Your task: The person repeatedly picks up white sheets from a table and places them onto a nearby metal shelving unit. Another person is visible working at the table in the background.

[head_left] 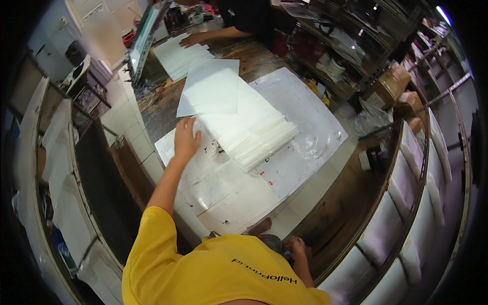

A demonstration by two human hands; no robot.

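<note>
Sheet stack [249,132] blocks right; left table edge [145,127] open

1. We see the top sheet [211,91] as thin white paper, matt, smooth, w/ a soft fold.
2. Stack of sheets [254,134] under it: translucent white, looks like thin plastic or waxy paper; edges fan out, slight sheen.
3. Table cover [305,127]: white sheet, glossy in spots, ink-speckled & scuffed.
4. Worktable [254,56]: dark wood, rough, paint-stained, worn.
5. Left hand [185,140] rests on the matt paper edge; bare skin.
6. Right hand [296,246] hangs low by a yellow shirt [213,274]: cloth, matt, soft knit.
7. Floor tiles [127,122]: pale ceramic, smooth, dull w/ grime.
8. Shelving [356,61] at the back: metal, dark, matt.
</note>
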